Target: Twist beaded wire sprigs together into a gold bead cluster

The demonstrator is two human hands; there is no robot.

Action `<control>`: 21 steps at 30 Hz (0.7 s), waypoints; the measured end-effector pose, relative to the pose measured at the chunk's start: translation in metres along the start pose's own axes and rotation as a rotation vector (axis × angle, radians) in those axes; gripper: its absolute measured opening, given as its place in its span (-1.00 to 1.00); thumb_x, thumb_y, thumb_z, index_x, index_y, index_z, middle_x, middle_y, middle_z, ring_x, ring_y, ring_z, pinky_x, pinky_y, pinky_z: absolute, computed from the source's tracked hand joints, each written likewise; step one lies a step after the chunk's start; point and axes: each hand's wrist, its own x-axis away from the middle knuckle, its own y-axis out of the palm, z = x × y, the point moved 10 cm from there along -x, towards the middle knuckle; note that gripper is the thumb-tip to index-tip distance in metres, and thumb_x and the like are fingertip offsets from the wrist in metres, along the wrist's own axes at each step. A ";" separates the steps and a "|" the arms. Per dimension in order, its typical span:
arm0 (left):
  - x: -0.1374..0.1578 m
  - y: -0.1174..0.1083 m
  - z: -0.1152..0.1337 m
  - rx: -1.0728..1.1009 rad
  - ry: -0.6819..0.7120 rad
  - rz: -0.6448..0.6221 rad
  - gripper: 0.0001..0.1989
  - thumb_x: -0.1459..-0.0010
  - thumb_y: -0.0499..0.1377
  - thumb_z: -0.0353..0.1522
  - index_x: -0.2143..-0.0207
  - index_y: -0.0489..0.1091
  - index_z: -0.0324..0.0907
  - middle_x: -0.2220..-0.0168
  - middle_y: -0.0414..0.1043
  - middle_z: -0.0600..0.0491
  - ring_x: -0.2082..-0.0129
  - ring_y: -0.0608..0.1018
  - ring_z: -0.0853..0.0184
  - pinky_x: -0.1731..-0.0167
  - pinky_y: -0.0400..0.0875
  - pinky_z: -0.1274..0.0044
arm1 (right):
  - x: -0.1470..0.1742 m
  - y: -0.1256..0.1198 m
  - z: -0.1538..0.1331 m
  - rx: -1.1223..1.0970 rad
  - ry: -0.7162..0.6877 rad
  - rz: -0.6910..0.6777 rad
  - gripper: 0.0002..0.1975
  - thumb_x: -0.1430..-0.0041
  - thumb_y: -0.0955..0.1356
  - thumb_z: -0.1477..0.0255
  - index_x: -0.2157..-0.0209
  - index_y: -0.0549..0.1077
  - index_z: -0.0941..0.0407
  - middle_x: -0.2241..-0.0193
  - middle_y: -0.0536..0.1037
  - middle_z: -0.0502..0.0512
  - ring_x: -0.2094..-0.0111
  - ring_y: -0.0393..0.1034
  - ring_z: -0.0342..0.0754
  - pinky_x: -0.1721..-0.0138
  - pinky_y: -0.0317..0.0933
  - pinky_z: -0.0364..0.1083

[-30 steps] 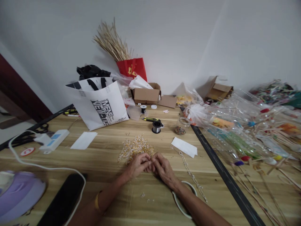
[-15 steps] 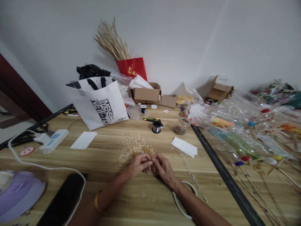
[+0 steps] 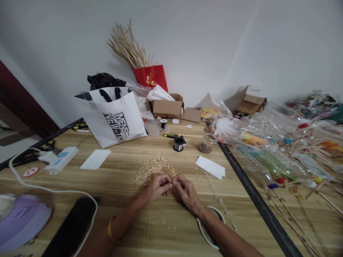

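My left hand (image 3: 159,186) and my right hand (image 3: 184,188) meet fingertip to fingertip over the wooden table, each closed in a pinch. Whatever lies between the fingers is too small to make out. Just beyond them spreads a tangled heap of gold and clear beads on wire (image 3: 155,167), close to the left fingers. A thin beaded chain (image 3: 218,200) lies right of my right hand. Beneath my right forearm is a pale ring (image 3: 203,232), partly hidden. A few tiny clear beads (image 3: 163,222) rest nearer to me.
Behind the heap stand a spool of silver wire (image 3: 178,144), a yellow-black cutter (image 3: 173,135) and a glass jar of beads (image 3: 206,147). White papers (image 3: 210,167) lie to the right. A white bag (image 3: 115,119) stands left; plastic bottles (image 3: 254,167) crowd the right. A white cable (image 3: 66,191) crosses the left.
Both hands stay at almost the same spot with fingertips together; the fingers have shifted only very slightly. Everything else on the table is unmoved.
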 end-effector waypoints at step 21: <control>0.000 0.003 -0.013 0.149 -0.142 -0.072 -0.67 0.01 0.19 -0.15 0.49 0.33 -0.29 0.59 0.35 0.10 0.64 0.38 0.50 0.62 0.21 0.65 | -0.001 0.003 -0.001 -0.092 0.002 -0.022 -0.77 -0.23 0.20 0.28 0.39 0.32 0.13 0.55 0.43 0.00 0.50 0.30 -0.12 0.43 0.14 -0.16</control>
